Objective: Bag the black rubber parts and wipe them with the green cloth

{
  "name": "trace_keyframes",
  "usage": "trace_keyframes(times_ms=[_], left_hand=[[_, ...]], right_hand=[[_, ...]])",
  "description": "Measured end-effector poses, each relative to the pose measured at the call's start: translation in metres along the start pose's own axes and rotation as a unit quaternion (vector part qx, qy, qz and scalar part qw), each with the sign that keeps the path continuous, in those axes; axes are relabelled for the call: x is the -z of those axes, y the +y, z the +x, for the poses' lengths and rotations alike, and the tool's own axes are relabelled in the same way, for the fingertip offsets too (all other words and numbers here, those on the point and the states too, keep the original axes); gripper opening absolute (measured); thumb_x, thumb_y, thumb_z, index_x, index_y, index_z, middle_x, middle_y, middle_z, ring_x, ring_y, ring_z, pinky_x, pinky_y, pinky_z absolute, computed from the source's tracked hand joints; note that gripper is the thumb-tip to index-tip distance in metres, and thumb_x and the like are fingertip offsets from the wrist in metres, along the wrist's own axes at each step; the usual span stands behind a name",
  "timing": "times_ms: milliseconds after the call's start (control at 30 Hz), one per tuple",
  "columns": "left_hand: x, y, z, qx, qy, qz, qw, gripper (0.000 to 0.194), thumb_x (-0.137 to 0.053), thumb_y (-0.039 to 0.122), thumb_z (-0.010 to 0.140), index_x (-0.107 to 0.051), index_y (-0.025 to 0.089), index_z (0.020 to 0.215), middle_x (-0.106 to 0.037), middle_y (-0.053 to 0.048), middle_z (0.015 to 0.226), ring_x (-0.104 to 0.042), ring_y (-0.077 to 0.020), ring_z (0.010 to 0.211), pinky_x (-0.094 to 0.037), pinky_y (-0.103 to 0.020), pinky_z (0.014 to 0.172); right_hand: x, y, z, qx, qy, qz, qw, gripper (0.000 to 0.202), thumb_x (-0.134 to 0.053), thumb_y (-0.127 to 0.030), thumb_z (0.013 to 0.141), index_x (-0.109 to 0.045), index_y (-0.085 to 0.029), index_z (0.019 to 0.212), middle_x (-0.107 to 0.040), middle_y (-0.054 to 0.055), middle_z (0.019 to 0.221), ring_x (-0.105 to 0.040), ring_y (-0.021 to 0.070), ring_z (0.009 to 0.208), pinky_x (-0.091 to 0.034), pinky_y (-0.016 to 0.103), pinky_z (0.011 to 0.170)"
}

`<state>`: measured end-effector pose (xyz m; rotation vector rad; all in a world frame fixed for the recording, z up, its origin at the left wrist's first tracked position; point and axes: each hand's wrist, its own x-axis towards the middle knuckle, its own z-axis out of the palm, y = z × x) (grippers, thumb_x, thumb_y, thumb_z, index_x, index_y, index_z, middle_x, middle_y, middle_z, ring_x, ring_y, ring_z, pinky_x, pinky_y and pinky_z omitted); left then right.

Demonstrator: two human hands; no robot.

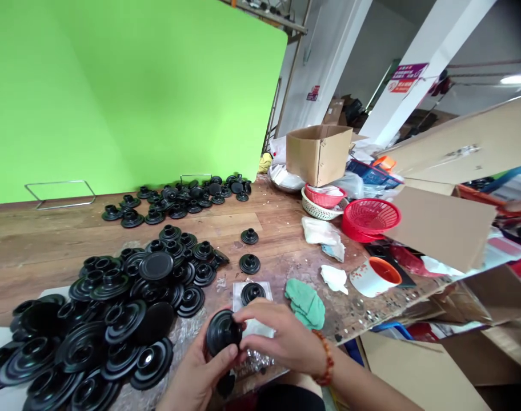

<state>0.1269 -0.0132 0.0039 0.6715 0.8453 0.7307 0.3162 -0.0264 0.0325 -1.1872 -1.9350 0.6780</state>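
Near the table's front edge, my left hand (203, 368) holds a round black disc part (220, 333), its thumb across the disc's front. My right hand (277, 337), with a beaded bracelet at the wrist, has its fingertips on the right side of the same part, around its raised centre. Just beyond my hands, another black disc (252, 292) lies on a small clear plastic sheet. Two more discs, one (249, 263) nearer and one (249, 236) farther, sit on the wood behind it. A large pile of black discs (115, 314) spreads to the left.
A second group of black parts (179, 200) lies below the green panel (136, 91). A green cloth (305, 303), a white cup with orange inside (374, 277), red baskets (369, 218) and a cardboard box (318, 154) stand to the right on the wooden table (277, 214).
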Motion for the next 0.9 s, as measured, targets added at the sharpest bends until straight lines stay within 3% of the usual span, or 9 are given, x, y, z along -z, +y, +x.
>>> trace_keyframes(times_ms=[100, 200, 300, 367, 433, 533, 600, 733, 900], left_hand=[[-0.004, 0.002, 0.000, -0.021, 0.038, 0.025, 0.999, 0.086, -0.080, 0.037, 0.067, -0.032, 0.022, 0.137, -0.071, -0.007, 0.103, -0.071, -0.0211, 0.081, -0.057, -0.033, 0.078], [0.001, 0.002, 0.003, -0.063, 0.051, 0.091, 0.993, 0.079, -0.078, 0.039, 0.068, -0.032, 0.023, 0.131, -0.069, -0.005, 0.098, -0.070, -0.0222, 0.080, -0.058, -0.036, 0.075], [0.004, -0.001, 0.008, -0.085, 0.050, 0.167, 0.981, 0.061, -0.072, 0.036, 0.072, -0.038, 0.022, 0.121, -0.064, -0.002, 0.089, -0.069, -0.0225, 0.075, -0.059, -0.037, 0.068], [0.001, -0.005, 0.010, -0.091, 0.048, 0.232, 0.967, 0.049, -0.066, 0.032, 0.075, -0.043, 0.022, 0.117, -0.062, -0.001, 0.087, -0.067, -0.0210, 0.067, -0.058, -0.035, 0.061], [-0.003, -0.009, 0.011, -0.131, 0.047, 0.314, 0.939, 0.045, -0.062, 0.025, 0.074, -0.050, 0.021, 0.117, -0.064, -0.005, 0.094, -0.067, -0.0222, 0.072, -0.057, -0.036, 0.064], [-0.009, -0.011, 0.010, -0.200, 0.031, 0.397, 0.895, 0.026, -0.060, 0.018, 0.070, -0.065, 0.019, 0.096, -0.070, -0.011, 0.096, -0.066, -0.0275, 0.088, -0.054, -0.039, 0.079], [-0.011, -0.009, 0.007, -0.199, 0.016, 0.407, 0.891, 0.014, -0.058, 0.018, 0.071, -0.068, 0.018, 0.080, -0.072, -0.011, 0.087, -0.067, -0.0281, 0.086, -0.054, -0.037, 0.078], [-0.013, 0.001, -0.004, -0.194, 0.022, 0.351, 0.916, 0.034, -0.059, 0.014, 0.068, -0.067, 0.015, 0.101, -0.073, -0.009, 0.098, -0.067, -0.0232, 0.084, -0.054, -0.032, 0.075], [-0.006, 0.005, -0.009, -0.249, 0.153, 0.294, 0.910, 0.047, -0.062, 0.016, 0.068, -0.062, 0.018, 0.114, -0.066, -0.006, 0.121, -0.056, -0.0223, 0.117, -0.040, -0.034, 0.105]], right_hand=[[0.025, 0.039, -0.029, -0.089, 0.081, -0.124, 0.985, 0.023, -0.049, -0.032, 0.094, -0.070, -0.025, 0.102, -0.069, 0.007, 0.110, -0.060, 0.0232, 0.107, -0.045, 0.043, 0.097], [0.037, 0.089, -0.061, -0.191, 0.136, -0.307, 0.922, 0.030, -0.058, -0.034, 0.085, -0.069, -0.027, 0.113, -0.057, 0.010, 0.133, -0.043, 0.0382, 0.128, -0.035, 0.064, 0.100], [0.030, 0.106, -0.074, -0.195, 0.179, -0.297, 0.917, 0.029, -0.048, -0.029, 0.089, -0.071, -0.025, 0.107, -0.064, 0.013, 0.120, -0.054, 0.0342, 0.117, -0.042, 0.060, 0.098], [0.019, 0.085, -0.065, -0.164, 0.219, -0.213, 0.938, 0.032, -0.042, -0.028, 0.093, -0.069, -0.025, 0.109, -0.067, 0.012, 0.111, -0.060, 0.0288, 0.106, -0.048, 0.052, 0.095], [0.004, 0.047, -0.047, -0.130, 0.234, -0.122, 0.956, 0.031, -0.044, -0.030, 0.094, -0.065, -0.030, 0.117, -0.064, 0.009, 0.117, -0.058, 0.0274, 0.111, -0.048, 0.050, 0.095], [-0.022, -0.007, -0.019, -0.024, 0.146, -0.064, 0.987, 0.040, -0.055, -0.033, 0.090, -0.055, -0.036, 0.130, -0.055, 0.005, 0.133, -0.044, 0.0297, 0.128, -0.038, 0.055, 0.106], [-0.035, -0.026, -0.004, 0.006, 0.089, -0.041, 0.995, 0.047, -0.060, -0.035, 0.087, -0.053, -0.033, 0.133, -0.051, 0.005, 0.139, -0.037, 0.0309, 0.133, -0.031, 0.056, 0.111], [-0.045, -0.027, 0.014, -0.121, 0.114, 0.126, 0.978, 0.031, -0.049, -0.042, 0.092, -0.070, -0.025, 0.108, -0.061, 0.008, 0.123, -0.053, 0.0263, 0.117, -0.040, 0.045, 0.104], [-0.057, -0.027, 0.025, -0.303, 0.173, 0.350, 0.869, 0.048, -0.043, -0.059, 0.090, -0.071, -0.020, 0.089, -0.069, 0.007, 0.091, -0.063, 0.0238, 0.084, -0.052, 0.038, 0.079]])
